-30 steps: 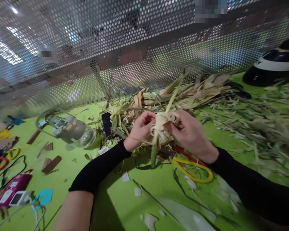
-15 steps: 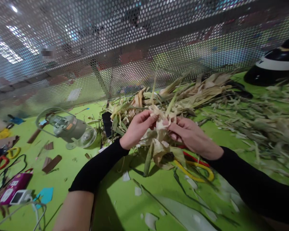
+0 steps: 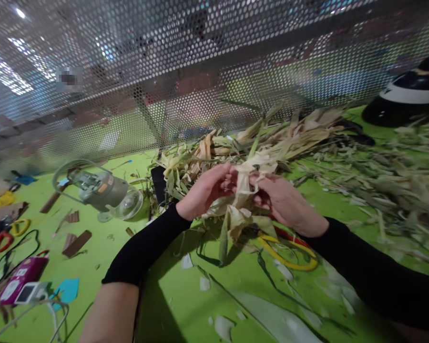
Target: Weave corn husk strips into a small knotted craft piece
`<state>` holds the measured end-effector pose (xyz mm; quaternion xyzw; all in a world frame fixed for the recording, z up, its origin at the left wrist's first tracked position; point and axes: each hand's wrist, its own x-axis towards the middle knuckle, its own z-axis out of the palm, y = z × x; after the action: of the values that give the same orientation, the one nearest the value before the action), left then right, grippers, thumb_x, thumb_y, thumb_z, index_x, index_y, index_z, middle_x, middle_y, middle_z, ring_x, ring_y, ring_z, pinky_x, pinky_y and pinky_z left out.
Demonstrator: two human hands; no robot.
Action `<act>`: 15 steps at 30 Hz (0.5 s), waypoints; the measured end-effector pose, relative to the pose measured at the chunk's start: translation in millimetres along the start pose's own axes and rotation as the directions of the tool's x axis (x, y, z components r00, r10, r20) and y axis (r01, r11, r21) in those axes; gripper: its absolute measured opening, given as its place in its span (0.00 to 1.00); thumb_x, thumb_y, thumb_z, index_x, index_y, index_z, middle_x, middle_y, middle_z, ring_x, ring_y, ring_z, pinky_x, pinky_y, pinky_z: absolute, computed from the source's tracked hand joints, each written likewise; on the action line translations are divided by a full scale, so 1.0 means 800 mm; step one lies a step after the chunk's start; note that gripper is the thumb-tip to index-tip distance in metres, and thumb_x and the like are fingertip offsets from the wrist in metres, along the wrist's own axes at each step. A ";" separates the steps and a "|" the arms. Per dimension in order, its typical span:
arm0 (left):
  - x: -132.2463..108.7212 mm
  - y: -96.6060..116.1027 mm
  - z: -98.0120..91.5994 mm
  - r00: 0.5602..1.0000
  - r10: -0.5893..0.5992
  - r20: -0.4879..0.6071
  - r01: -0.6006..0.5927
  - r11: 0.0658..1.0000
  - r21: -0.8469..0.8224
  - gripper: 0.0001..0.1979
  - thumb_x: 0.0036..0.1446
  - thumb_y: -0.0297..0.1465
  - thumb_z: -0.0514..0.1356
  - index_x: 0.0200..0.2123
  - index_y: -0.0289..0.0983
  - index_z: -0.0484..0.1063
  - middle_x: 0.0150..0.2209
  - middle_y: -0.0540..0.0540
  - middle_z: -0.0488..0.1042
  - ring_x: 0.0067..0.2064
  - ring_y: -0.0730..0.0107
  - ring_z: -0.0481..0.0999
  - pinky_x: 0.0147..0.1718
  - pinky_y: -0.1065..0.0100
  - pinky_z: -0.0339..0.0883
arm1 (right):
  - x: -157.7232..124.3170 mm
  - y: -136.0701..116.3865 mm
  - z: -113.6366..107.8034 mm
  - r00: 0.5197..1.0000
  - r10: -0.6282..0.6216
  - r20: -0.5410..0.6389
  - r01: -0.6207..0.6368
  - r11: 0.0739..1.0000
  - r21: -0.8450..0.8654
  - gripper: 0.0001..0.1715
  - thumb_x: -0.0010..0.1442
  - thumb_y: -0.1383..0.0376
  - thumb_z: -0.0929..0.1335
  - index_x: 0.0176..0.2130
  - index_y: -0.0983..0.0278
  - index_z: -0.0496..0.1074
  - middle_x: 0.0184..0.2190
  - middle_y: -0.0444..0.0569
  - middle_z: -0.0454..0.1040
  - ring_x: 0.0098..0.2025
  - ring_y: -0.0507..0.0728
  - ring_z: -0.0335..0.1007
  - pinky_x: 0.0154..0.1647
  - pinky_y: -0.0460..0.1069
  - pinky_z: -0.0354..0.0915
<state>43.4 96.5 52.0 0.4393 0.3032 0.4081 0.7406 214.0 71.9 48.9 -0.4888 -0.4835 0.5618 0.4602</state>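
A pale bundle of dry husks stands between my hands above the green table, its strips spreading out at the top and hanging below. My left hand has its curled fingers pressed against the bundle's left side. On the right side, my right hand pinches the husk between thumb and fingers. Yellow-handled scissors lie under and to the right of the bundle, with a red handle beside them. Behind my hands is a heap of husks.
A grey-green lantern lies at the left. Farther left are a purple box, a white cable and orange scissors. Shredded leaves cover the right side, near a black-and-white object. A perforated screen stands behind.
The upright thin strip above the bundle has swung down out of its place. My left fingers have curled and shifted slightly, and the hanging husks have moved a little to the right.
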 end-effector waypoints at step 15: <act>-0.012 -0.012 0.007 0.836 0.549 0.006 -0.469 0.708 0.528 0.08 0.65 0.35 0.62 0.39 0.39 0.65 0.37 0.49 0.72 0.37 0.74 0.69 0.37 0.71 0.62 | 0.002 0.000 -0.007 0.983 -0.107 -0.152 0.096 0.992 -0.076 0.19 0.59 0.55 0.73 0.24 0.61 0.66 0.17 0.41 0.65 0.16 0.48 0.56 0.14 0.44 0.50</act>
<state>46.3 83.0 46.2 0.6530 0.3218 0.5336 0.4305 219.1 73.7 48.6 -0.5213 -0.4894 0.4808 0.5075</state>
